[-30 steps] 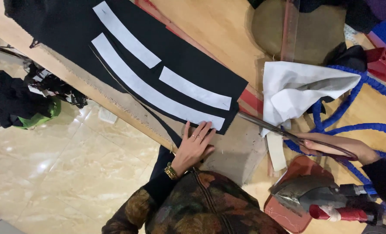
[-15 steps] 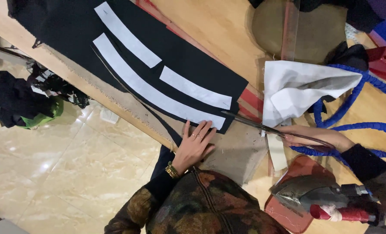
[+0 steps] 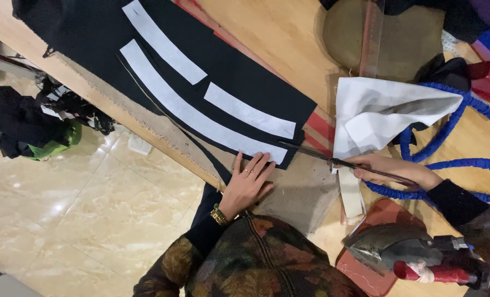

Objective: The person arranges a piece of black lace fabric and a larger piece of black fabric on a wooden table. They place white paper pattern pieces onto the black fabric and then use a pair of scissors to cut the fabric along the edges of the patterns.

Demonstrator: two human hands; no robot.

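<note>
A black fabric piece (image 3: 91, 49) with three white strips (image 3: 190, 113) lies on a wooden table (image 3: 289, 38). My left hand (image 3: 247, 184) lies flat with fingers spread on the fabric's near corner, just below the longest white strip. My right hand (image 3: 393, 170) grips long dark scissors (image 3: 333, 160), whose blades point left and meet the black fabric's right edge near the end of the strip. A grey underlay (image 3: 305, 192) shows beneath the fabric.
A white cloth (image 3: 377, 113) lies right of the fabric, with a blue coiled hose (image 3: 448, 165) around it. A dark iron (image 3: 404, 253) rests on a red pad at bottom right. A clear ruler (image 3: 370, 38) stands at the top. Dark clothes (image 3: 19, 126) lie on the tiled floor.
My right hand has slid left with the scissors, bringing the blade tips up to the black fabric's edge. My left hand has stayed pressed on the fabric corner.
</note>
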